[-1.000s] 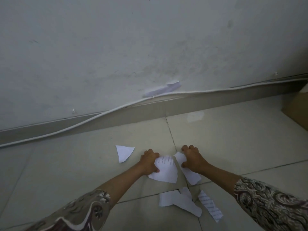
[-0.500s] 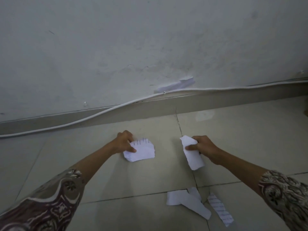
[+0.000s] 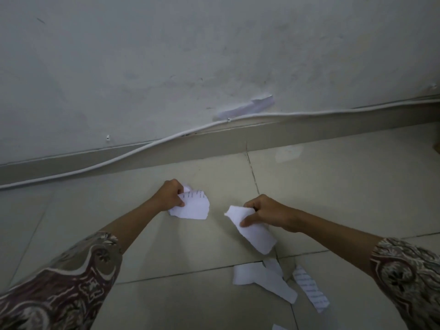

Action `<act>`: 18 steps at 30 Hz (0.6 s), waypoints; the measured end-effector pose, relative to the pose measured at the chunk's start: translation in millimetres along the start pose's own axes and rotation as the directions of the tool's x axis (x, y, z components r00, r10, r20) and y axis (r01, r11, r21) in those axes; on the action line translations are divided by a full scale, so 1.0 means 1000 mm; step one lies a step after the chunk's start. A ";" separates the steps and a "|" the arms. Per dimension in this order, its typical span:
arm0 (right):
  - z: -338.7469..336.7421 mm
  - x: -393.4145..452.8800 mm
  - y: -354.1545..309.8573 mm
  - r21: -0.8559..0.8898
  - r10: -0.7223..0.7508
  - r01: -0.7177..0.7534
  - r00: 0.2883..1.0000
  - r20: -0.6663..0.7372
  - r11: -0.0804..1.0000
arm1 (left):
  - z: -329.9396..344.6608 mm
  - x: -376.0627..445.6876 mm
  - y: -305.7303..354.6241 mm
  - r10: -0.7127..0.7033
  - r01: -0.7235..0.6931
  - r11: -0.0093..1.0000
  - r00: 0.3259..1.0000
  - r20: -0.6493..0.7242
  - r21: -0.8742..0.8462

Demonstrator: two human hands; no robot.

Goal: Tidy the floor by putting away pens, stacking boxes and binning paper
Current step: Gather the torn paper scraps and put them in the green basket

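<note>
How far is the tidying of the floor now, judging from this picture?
Done: nothing can be confirmed; no bin, pens or stacked boxes are in view. In hand: the left hand grips a printed paper scrap and the right hand grips a plain paper scrap. Left: loose scraps and a printed strip lie on the tiled floor, and a strip sits by the wall cable.

the print on the torn paper (image 3: 194,207) in the left hand (image 3: 170,195) is too small to read, and that hand covers the sheet's left edge. the right hand (image 3: 267,214) hides the top of its paper strip (image 3: 256,232). a paper scrap (image 3: 279,327) is cut by the bottom edge; a brown object (image 3: 437,148) by the right edge, unidentifiable.
</note>
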State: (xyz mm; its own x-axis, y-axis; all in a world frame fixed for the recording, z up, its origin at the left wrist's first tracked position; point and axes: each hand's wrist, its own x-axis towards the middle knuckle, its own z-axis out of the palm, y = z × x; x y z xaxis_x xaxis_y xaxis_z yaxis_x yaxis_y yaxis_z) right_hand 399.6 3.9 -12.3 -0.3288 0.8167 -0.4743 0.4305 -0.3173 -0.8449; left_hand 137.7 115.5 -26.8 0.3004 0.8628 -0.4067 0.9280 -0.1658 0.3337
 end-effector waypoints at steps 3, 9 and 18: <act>0.019 -0.009 0.005 -0.165 0.008 0.020 0.985 0.171 0.986 | -0.006 -0.007 0.006 -0.009 0.006 0.998 0.999 -0.047 -0.070; 0.059 -0.017 0.023 -0.568 -0.114 0.336 0.914 0.390 0.751 | -0.032 -0.024 0.022 -0.005 -0.037 0.966 0.986 -0.164 -0.254; 0.076 -0.019 0.023 -0.742 -0.221 0.466 0.884 0.412 0.482 | -0.048 -0.062 0.035 0.004 -0.081 0.939 0.974 -0.226 -0.333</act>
State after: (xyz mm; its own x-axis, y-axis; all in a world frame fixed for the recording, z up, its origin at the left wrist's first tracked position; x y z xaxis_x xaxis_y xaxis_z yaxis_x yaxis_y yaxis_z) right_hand 351.5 -55.7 -41.2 -0.7320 0.5939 -0.3339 0.6779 0.5856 -0.4444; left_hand 141.1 79.6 51.2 0.2465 0.9476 -0.2030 0.7740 -0.0664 0.6297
